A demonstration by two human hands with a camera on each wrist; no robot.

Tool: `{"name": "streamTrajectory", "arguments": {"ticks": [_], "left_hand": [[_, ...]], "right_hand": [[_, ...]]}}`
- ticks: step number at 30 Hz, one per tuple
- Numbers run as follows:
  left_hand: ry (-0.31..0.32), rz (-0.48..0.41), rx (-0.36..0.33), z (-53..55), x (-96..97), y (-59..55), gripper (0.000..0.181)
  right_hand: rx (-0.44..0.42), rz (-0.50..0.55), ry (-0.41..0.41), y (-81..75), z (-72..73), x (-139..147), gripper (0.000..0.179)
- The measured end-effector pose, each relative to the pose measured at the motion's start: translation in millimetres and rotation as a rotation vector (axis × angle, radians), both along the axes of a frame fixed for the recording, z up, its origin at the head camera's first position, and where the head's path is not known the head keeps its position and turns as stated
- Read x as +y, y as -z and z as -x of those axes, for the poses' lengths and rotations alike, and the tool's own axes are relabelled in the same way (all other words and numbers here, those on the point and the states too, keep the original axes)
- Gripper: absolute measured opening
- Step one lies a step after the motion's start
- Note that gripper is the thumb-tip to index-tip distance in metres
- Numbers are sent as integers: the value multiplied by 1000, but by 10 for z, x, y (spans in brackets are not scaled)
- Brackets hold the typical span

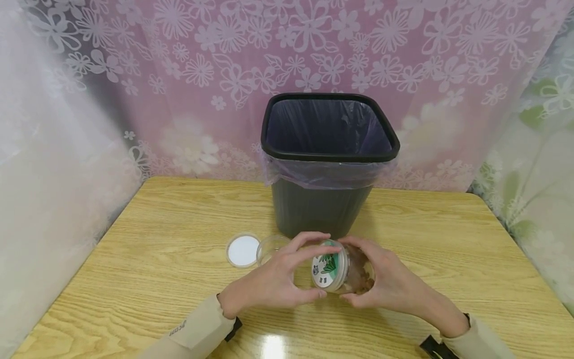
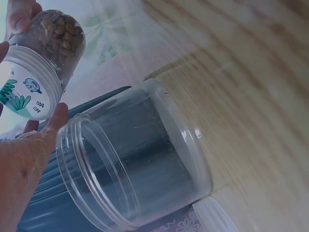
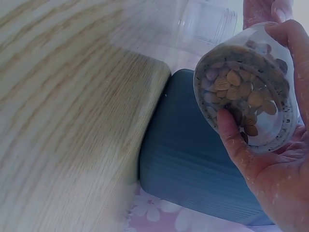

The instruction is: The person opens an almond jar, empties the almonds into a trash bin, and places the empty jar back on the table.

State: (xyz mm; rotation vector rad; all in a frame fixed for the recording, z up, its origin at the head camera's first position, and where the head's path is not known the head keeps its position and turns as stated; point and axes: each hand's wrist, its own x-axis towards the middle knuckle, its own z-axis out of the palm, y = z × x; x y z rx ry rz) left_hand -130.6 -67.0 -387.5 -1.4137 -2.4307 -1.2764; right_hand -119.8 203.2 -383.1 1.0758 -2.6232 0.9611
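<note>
A clear plastic jar (image 1: 357,270) of brown nuts or kernels is tilted on its side between the two hands. Its lid (image 1: 324,271), white with green leaves printed on it, faces left. My right hand (image 1: 389,281) grips the jar's body, thumb below and fingers above; in the right wrist view the kernels (image 3: 240,89) show through the base. At the lid's rim, my left hand (image 1: 282,274) curls its fingers over the top and its thumb underneath. Beside the left hand, a second clear jar (image 2: 140,150) stands open, with nothing inside.
A dark bin (image 1: 318,207) with a purple liner bag (image 1: 332,174) stands just behind the hands. Left of the second jar lies a round white lid (image 1: 243,251) on the wooden table (image 1: 179,224). Flowered curtains (image 1: 202,89) hang at the back and sides.
</note>
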Motion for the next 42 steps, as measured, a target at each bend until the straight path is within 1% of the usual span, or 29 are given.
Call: {"name": "streamTrajectory", "arguments": {"ticks": [5, 7, 11, 14, 18, 20, 21, 23, 25, 27, 30, 34, 42], "left_hand": [[-6, 15, 5, 43, 11, -10, 78], [-11, 20, 24, 59, 16, -15, 78], [-28, 28, 37, 77, 23, -30, 79], [-42, 21, 19, 80, 27, -34, 80], [-59, 9, -6, 78, 33, -31, 80], [-60, -2, -31, 76, 35, -32, 81], [-57, -12, -55, 76, 35, -35, 81], [-48, -38, -116, 73, 35, -45, 82], [-38, -73, -197, 66, 31, -59, 83], [-37, -98, -261, 62, 26, -72, 83], [-41, -120, -319, 58, 25, -81, 84], [-50, -133, -349, 58, 32, -84, 84], [-84, -148, -377, 49, 37, -99, 82]], "right_hand": [[14, 3, -14, -5, 5, 8, 95], [24, 8, -22, -2, 12, 8, 97], [30, 10, -20, 6, 13, 6, 97], [23, 23, -18, 14, 10, 9, 96], [39, 56, -40, 31, 16, 22, 95], [71, 86, -68, 40, 21, 34, 95], [90, 103, -84, 44, 23, 42, 94], [137, 135, -115, 53, 32, 59, 92], [186, 169, -154, 60, 45, 71, 88], [215, 193, -183, 68, 59, 79, 83], [240, 228, -228, 85, 80, 80, 79], [262, 248, -237, 118, 90, 83, 76], [339, 257, -193, 170, 95, 78, 72]]}}
